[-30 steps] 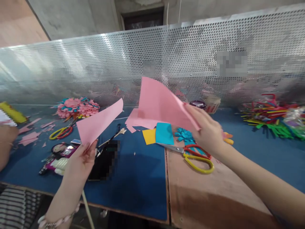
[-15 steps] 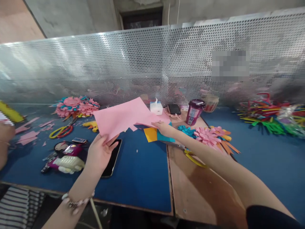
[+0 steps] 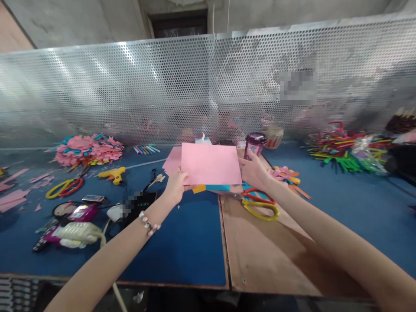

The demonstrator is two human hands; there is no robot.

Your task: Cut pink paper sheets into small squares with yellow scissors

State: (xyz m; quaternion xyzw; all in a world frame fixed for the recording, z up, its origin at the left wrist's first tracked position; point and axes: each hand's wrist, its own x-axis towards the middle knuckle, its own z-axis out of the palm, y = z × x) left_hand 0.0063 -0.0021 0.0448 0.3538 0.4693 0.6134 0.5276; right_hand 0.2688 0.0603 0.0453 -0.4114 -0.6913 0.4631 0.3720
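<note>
A pink sheet of paper point(image 3: 211, 164) is held up level above the table, its broad side facing me. My left hand point(image 3: 175, 187) pinches its lower left corner, thumb in front and fingers behind. Against the right edge rests my right hand point(image 3: 255, 172), open, with thumb and fingers apart; some fingertips are hidden by the sheet. More pink paper point(image 3: 172, 161) shows behind it on the left. Below its lower edge, yellow paper point(image 3: 199, 189) and blue paper point(image 3: 217, 187) peek out. Scissors with red and yellow handles point(image 3: 261, 212) lie under my right wrist.
Left are a yellow glue gun point(image 3: 113, 174), another pair of scissors point(image 3: 65, 188), a phone point(image 3: 143, 206) and a pile of pink and blue paper flowers point(image 3: 89, 149). A purple cup point(image 3: 254, 143) stands behind my right hand. Colourful strips point(image 3: 344, 151) lie right. A perforated metal panel point(image 3: 182, 86) closes the back.
The pink sheet has swung from tilted on the left to level in front of me. My right hand has moved from the paper pile to the sheet's right edge. The view has shifted right.
</note>
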